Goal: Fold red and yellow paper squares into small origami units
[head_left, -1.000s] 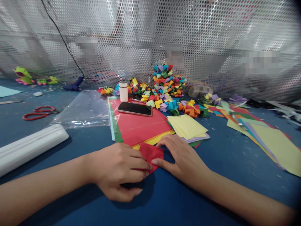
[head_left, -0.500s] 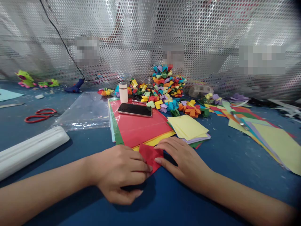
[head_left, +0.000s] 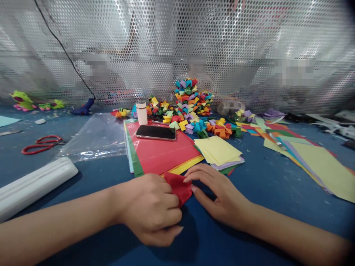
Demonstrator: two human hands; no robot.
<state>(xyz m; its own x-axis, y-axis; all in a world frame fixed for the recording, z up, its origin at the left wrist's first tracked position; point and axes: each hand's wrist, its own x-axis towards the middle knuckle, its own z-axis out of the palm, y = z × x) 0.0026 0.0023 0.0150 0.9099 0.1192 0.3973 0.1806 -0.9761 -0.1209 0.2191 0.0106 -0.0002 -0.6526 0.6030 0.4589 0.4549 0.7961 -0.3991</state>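
A small folded piece of red paper (head_left: 180, 189) is between my hands near the table's front. My left hand (head_left: 155, 210) grips its left side with curled fingers, and its fingertips are partly hidden. On the right edge, my right hand (head_left: 215, 192) pinches the paper between thumb and fingertips. Just behind lie large coloured sheets (head_left: 163, 151) with red on top, and a black phone (head_left: 156, 132) rests on them. A stack of pale yellow squares (head_left: 219, 149) sits behind my right hand.
Red-handled scissors (head_left: 41, 144), a clear plastic sleeve (head_left: 97, 138) and a long white object (head_left: 39, 186) lie at left. A white bottle (head_left: 141, 113) and colourful folded-paper pieces (head_left: 188, 98) stand behind. More paper sheets (head_left: 318, 160) spread at right, before a perforated metal screen (head_left: 155, 44).
The red paper has tilted up a little, and the fingers of my left hand have curled further around it. The head view has shifted slightly.
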